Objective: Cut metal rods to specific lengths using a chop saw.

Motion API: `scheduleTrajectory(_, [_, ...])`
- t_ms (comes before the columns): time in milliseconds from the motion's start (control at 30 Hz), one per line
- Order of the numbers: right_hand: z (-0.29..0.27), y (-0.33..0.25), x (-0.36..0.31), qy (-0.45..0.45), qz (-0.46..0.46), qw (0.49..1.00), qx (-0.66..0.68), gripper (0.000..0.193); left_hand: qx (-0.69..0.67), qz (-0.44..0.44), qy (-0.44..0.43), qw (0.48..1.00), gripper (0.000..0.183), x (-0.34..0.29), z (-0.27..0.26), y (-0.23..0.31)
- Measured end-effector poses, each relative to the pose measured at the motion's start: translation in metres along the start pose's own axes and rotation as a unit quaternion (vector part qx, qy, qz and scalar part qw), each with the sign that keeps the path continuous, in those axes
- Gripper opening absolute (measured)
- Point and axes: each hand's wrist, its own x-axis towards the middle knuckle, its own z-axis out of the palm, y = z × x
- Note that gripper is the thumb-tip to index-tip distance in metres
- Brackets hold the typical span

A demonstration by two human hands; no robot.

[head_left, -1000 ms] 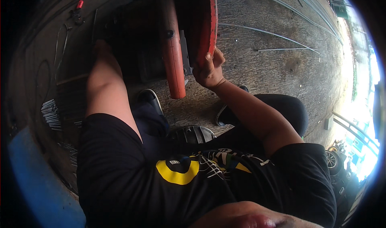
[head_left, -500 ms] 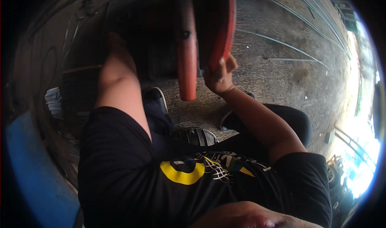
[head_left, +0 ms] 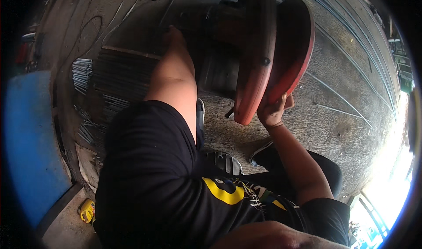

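Observation:
A dark machine that looks like a cut-off saw (head_left: 220, 71) stands on the floor in front of me. Two curved red guard parts rise on its right side: a thick rounded guard (head_left: 255, 79) and a wider dished cover (head_left: 298, 64). My right hand (head_left: 271, 113) is closed on the lower edge of the dished cover, with the thumb and fingers around the rim. My left hand (head_left: 172, 33) reaches forward to the machine's left side. Deep shadow hides its fingers and whatever they touch.
Stacks of cut metal rods (head_left: 82, 74) lie to the left, beside a blue panel (head_left: 30, 139). A yellow tape measure (head_left: 87, 210) sits at lower left. Long thin rods (head_left: 351, 42) run along the floor at right. A sandal (head_left: 224, 161) is between my feet.
The view has shifted, so the machine and both arms appear farther right and lower. The guard parts look tilted now. My right hand keeps its hold on the cover.

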Motion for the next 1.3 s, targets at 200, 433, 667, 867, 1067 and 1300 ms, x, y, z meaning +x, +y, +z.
scheduleTrajectory(200, [0.0, 0.0, 0.001, -0.007, -0.01, 1.0, 0.006, 0.093, 0.036, 0.029, 0.026, 0.999, 0.044, 0.009, 0.001, -0.004])
scheduleTrajectory(433, [-0.001, 0.001, 0.003, 0.011, -0.016, 1.0, 0.005, 0.088, 0.063, 0.004, 0.041, 0.997, 0.05, 0.006, 0.003, -0.008])
scheduleTrajectory(667, [-0.002, 0.003, 0.01, 0.02, -0.042, 0.999, -0.026, 0.082, -0.093, -0.029, -0.16, 0.982, 0.057, -0.027, -0.005, -0.011])
scheduleTrajectory(867, [-0.001, 0.001, 0.009, 0.015, -0.007, 0.999, 0.04, 0.09, 0.261, 0.092, -0.196, 0.941, 0.055, -0.03, 0.005, -0.028])
scheduleTrajectory(1067, [0.0, 0.001, 0.008, 0.02, -0.01, 0.999, 0.031, 0.089, 0.673, 0.339, -0.174, 0.634, 0.051, 0.019, 0.009, -0.051])
scheduleTrajectory(1300, [-0.002, 0.001, 0.011, 0.017, -0.015, 0.999, 0.026, 0.089, 0.695, 0.413, -0.055, 0.586, 0.059, -0.01, 0.0, -0.037])
